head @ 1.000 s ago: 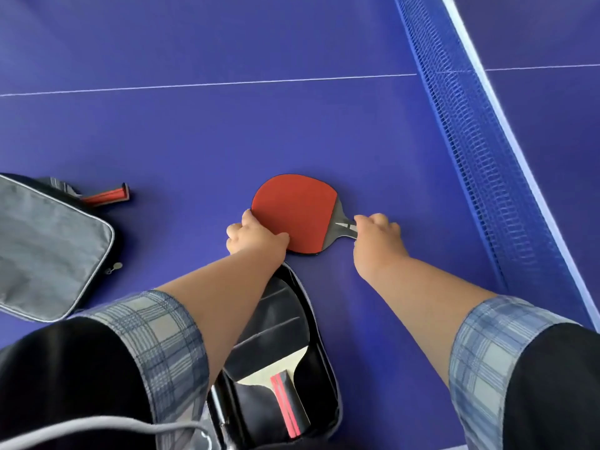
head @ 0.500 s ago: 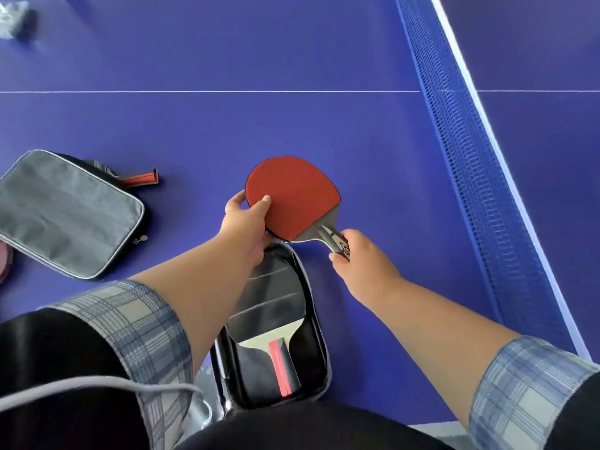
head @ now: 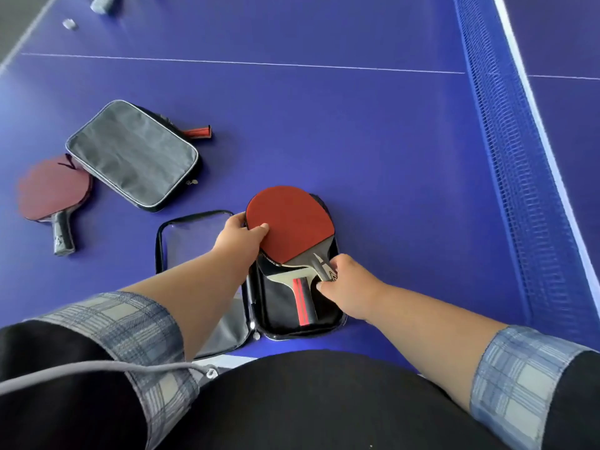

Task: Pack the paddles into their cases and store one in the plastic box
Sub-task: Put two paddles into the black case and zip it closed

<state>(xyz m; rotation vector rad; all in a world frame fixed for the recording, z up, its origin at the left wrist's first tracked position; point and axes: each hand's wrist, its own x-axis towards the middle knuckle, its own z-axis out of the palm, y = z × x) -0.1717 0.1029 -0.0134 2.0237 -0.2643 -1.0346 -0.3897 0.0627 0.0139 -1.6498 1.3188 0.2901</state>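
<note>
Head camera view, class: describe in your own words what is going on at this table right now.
A person holds a red paddle with both hands over an open black case on the blue table. The left hand grips the blade's edge; the right hand pinches the handle. A second paddle already lies in that case. To the left sit a closed grey case, with a red handle showing at its far edge, and a loose paddle.

A flat violet-blue table-tennis desk (head: 324,125) fills the view, a thin white line (head: 243,63) crossing it at 12 o'clock. A blue mesh net with white top tape (head: 506,157) runs from 1 to 4 o'clock. Grey floor (head: 16,21) shows at 11 o'clock.
</note>
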